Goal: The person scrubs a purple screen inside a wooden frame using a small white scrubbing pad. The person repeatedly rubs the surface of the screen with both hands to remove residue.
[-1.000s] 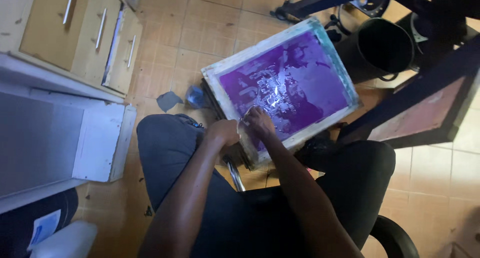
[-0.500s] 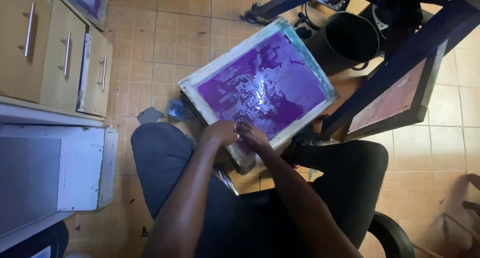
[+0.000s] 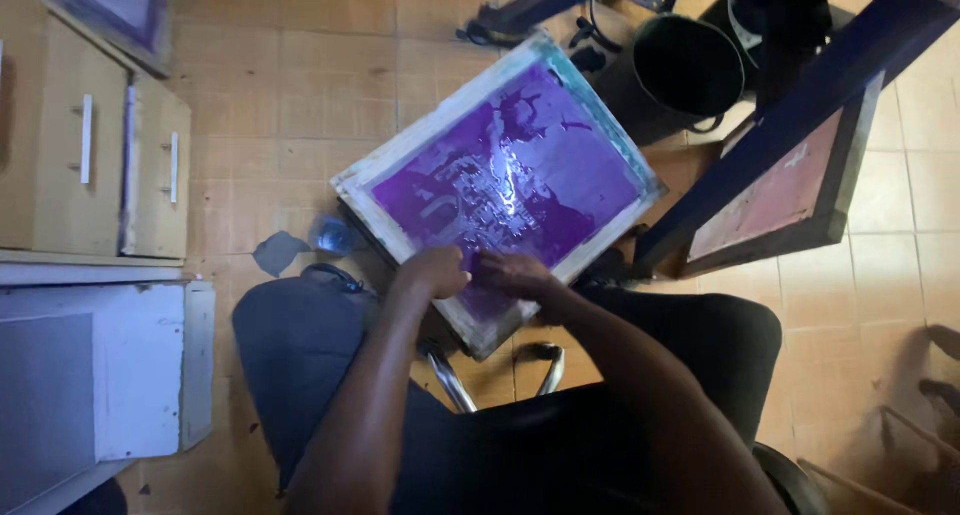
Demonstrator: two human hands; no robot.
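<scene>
A wooden-framed printing screen (image 3: pixel 352 183) with glossy purple mesh rests tilted across my lap. My left hand (image 3: pixel 432 272) is closed at the near part of the mesh, by the frame's lower edge. My right hand (image 3: pixel 512 271) lies beside it, fingers flat and pressed on the purple surface. The two hands almost touch. Whether a small thing is pinched in the left hand is hidden by the fingers.
A black bucket (image 3: pixel 690 70) stands beyond the screen. A dark-framed reddish screen (image 3: pixel 780 190) hangs on a blue press arm (image 3: pixel 800 105) at the right. Wooden drawers (image 3: pixel 90 165) and a white board (image 3: pixel 130 370) are at the left. Tiled floor (image 3: pixel 280 75) all round.
The view has shifted so the screen sits more central. Both hands have stayed together at the near part of the mesh, moving slightly along it.
</scene>
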